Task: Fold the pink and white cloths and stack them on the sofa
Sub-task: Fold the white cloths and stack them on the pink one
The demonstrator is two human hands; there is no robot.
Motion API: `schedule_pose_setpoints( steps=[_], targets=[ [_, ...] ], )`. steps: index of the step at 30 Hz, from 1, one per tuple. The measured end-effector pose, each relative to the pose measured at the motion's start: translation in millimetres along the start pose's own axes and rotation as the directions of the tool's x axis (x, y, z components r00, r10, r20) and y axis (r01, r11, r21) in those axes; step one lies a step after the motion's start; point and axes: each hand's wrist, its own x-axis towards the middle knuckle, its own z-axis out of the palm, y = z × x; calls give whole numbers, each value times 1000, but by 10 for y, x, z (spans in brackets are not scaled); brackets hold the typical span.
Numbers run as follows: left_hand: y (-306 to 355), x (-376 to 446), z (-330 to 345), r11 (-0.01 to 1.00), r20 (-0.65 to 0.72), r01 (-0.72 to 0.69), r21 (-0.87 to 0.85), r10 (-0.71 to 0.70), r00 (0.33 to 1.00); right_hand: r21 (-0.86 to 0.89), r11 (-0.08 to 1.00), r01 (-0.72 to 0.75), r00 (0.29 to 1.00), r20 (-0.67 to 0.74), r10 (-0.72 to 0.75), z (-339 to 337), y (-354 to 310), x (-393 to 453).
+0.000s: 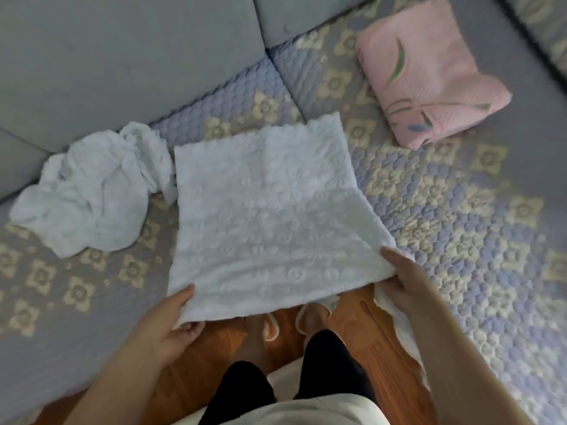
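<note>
The white cloth [264, 210] lies spread on the sofa [460, 210], its near edge overhanging. The left hand [175, 320] and right hand [405, 277] each pinch a near corner. A crumpled cloth [89, 194] lies left; a folded pink cloth [429, 78] lies behind, right.

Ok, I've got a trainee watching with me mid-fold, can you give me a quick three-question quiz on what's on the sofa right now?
1. True or false: the pink cloth is already folded and lies to the right of the white embossed cloth.
2. Which hands grip the near edge of the white embossed cloth? A) left hand only B) right hand only C) both
3. Fill in: the crumpled white cloth lies on the sofa to the ____ of the embossed one.

Key: 1 true; 2 C; 3 left
</note>
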Motion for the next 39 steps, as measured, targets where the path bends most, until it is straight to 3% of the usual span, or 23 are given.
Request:
schedule_pose_setpoints(
  steps=[2,4,7,10,14,17,23,25,28,31,33,36,39],
  targets=[
    [58,-261,-16,995,95,20,-95,-11,995,-74,994,82,995,-52,-86,-100,-224,-368],
    [208,-603,-76,983,193,-15,-181,51,980,-62,988,139,990,10,-139,-90,-492,-797],
    [659,-1129,-186,903,324,-123,-412,271,906,87,969,233,954,175,-245,152,-816,-1457],
    [1208,-1509,-157,805,328,-231,-547,460,825,80,915,394,886,232,-402,692,-1138,-1822],
    [1959,-1849,168,797,228,-403,-451,539,811,-40,852,523,839,203,-505,1516,-1675,-2153],
    [2379,-2165,178,732,251,-513,-449,654,713,-45,747,663,732,246,-635,1867,-1972,-2454],
    [2539,-2634,-195,665,286,-588,-461,738,611,18,661,750,612,361,-704,1724,-2043,-3049],
    [2375,-2515,-313,676,289,-617,-403,734,615,-44,635,772,604,366,-708,1570,-1938,-3037],
    [1971,-2021,-444,710,288,-661,-244,704,650,-157,661,734,668,342,-661,1202,-1667,-2679],
    [1306,-1349,-439,781,183,-621,-66,621,762,-301,707,640,768,229,-598,764,-1314,-2004],
    [789,-861,-335,840,94,-540,46,535,840,-409,737,538,837,153,-526,508,-1055,-1453],
    [40,12,-151,953,49,-289,97,285,957,-562,756,337,923,40,-382,127,-672,-519],
    [-583,757,-11,987,1,-104,119,104,995,-680,707,191,941,-77,-329,-236,-338,341]
  ],
)
